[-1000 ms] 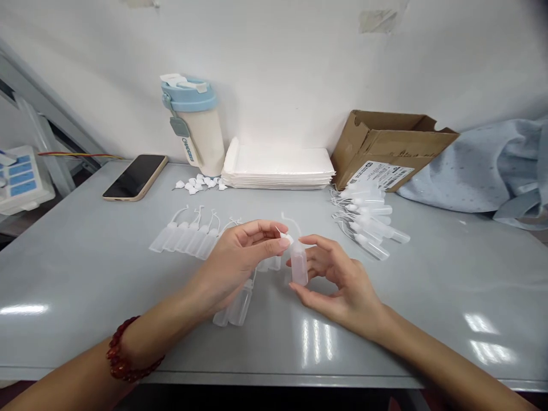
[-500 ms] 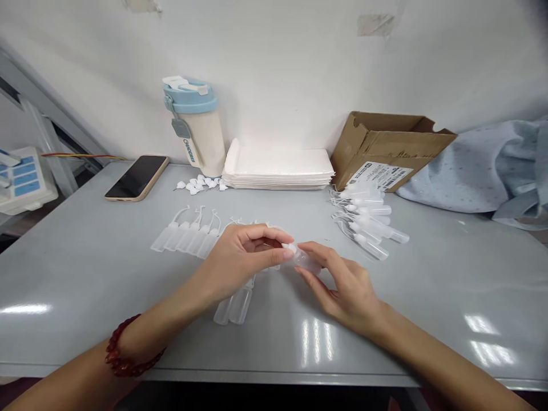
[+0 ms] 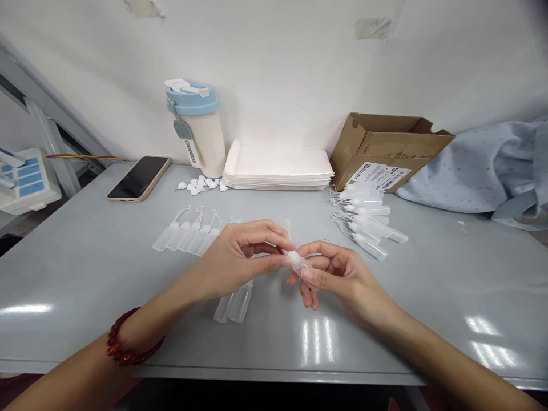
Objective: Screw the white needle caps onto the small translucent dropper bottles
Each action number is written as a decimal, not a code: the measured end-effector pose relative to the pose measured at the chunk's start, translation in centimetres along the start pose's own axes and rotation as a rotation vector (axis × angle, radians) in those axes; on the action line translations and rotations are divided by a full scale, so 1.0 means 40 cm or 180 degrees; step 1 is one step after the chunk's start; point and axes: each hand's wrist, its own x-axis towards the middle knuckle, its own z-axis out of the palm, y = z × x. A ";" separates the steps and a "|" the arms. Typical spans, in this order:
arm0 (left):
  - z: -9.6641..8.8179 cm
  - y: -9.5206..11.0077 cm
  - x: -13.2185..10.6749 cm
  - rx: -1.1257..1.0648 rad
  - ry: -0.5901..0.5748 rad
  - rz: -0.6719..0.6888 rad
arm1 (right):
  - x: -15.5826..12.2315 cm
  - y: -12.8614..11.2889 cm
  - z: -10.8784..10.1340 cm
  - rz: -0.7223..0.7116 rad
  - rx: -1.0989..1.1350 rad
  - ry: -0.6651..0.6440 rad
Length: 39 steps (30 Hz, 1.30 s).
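Observation:
Between my hands is a small translucent squeeze bottle (image 3: 301, 266) with a white cap (image 3: 293, 256), tilted with its cap end toward the left. My left hand (image 3: 252, 251) pinches the cap between thumb and fingertips. My right hand (image 3: 334, 274) grips the bottle body, thumb on the near side and fingers behind. A row of similar bottles (image 3: 186, 235) with stringy tails lies left of my hands, partly hidden by my left hand. Two more bottles (image 3: 233, 303) lie below my left wrist. A loose pile of bottles (image 3: 368, 225) rests to the right.
Small white caps (image 3: 199, 184) lie by a cream tumbler (image 3: 205, 137) with a blue lid. A phone (image 3: 139, 178) is at the left. Stacked white envelopes (image 3: 278, 169), a cardboard box (image 3: 389, 148) and a pale blue cloth bag (image 3: 479, 165) line the table's back.
My right hand has shifted its grip, the thumb now on top of the bottle and the fingers underneath. The left hand still pinches the cap end.

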 end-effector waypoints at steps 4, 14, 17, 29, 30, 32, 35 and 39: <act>0.000 0.001 0.004 0.0006 0.0041 -0.0018 | 0.001 0.002 -0.001 -0.0119 -0.0138 0.0068; 0.004 0.006 0.003 -0.0150 -0.0079 -0.0990 | -0.001 0.038 0.003 -0.3214 -0.3816 0.1265; 0.011 0.015 -0.002 0.0022 -0.0107 -0.0940 | 0.005 0.042 -0.009 -0.3411 -0.4141 0.1202; 0.025 0.015 -0.003 0.0227 -0.0041 -0.0740 | -0.019 0.017 0.011 -0.1879 -0.2401 0.1157; 0.024 0.015 -0.003 0.0219 -0.0046 -0.0629 | -0.019 0.010 0.011 -0.1415 -0.1885 0.1024; 0.023 0.014 -0.004 0.0191 -0.0061 -0.0374 | -0.017 -0.002 0.007 -0.0645 -0.0911 0.0701; 0.021 0.010 -0.005 0.0097 -0.0102 -0.0207 | -0.013 -0.007 0.001 -0.0237 -0.0287 0.0492; 0.016 0.009 -0.005 -0.0245 -0.0142 -0.0633 | -0.015 0.003 0.006 -0.0793 -0.1084 0.0947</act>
